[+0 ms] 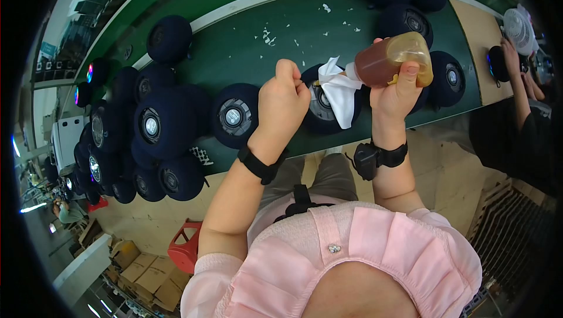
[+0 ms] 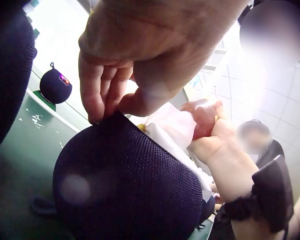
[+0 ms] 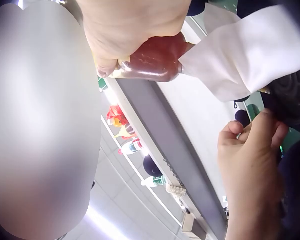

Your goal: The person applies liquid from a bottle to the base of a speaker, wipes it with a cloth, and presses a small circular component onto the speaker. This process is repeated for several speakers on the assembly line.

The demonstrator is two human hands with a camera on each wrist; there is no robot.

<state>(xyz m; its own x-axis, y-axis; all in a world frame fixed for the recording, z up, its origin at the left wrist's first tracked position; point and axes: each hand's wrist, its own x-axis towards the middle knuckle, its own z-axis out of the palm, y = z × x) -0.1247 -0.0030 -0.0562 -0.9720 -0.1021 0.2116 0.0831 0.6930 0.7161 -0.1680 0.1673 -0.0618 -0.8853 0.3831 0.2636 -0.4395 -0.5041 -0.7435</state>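
A round speaker in a dark navy knit cover [image 2: 120,175] sits on the green bench in front of the person. The left hand [image 1: 284,98] pinches the cover's edge between thumb and fingers, pulling it up into a point in the left wrist view. In the right hand [image 1: 396,98] is a squeeze bottle [image 1: 370,66] of reddish-brown liquid, tipped sideways with its nozzle toward the speaker. A white cloth [image 1: 341,98] wraps around the nozzle and hangs over the speaker's face. The nozzle's tip comes close to the lifted edge.
Several similar speakers [image 1: 166,117] are piled at the left, one speaker [image 1: 233,117] stands beside the left hand, and more speakers [image 1: 447,80] stand at the right. White scraps [image 1: 268,37] lie on the green bench [image 1: 246,48]. Another person's hand [image 1: 511,57] is at the far right.
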